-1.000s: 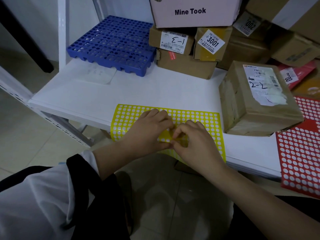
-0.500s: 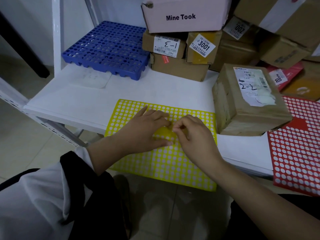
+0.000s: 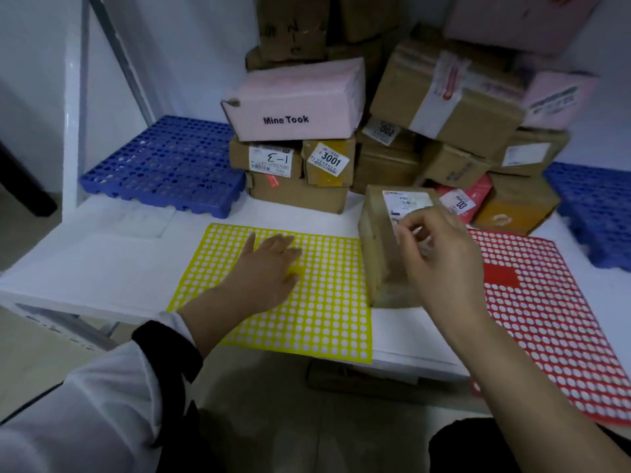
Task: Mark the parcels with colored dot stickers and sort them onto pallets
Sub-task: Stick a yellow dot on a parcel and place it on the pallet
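left hand (image 3: 269, 268) flat on yellow sheet (image 3: 327, 319), 12 o'clock | right hand (image 3: 440, 254) pinched over parcel (image 3: 382, 254), 1 o'clock; dot inside: cannot tell | early, I judge; 10 o'clock pallet (image 3: 164, 169), 2 o'clock pallet (image 3: 594, 206) hold no parcels

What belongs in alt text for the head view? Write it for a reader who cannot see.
A person's right hand hovers with pinched fingertips over a brown parcel on a white table, while the left hand presses flat on a yellow dot-sticker sheet. A red sticker sheet lies to the right, stacked parcels and blue pallets behind.
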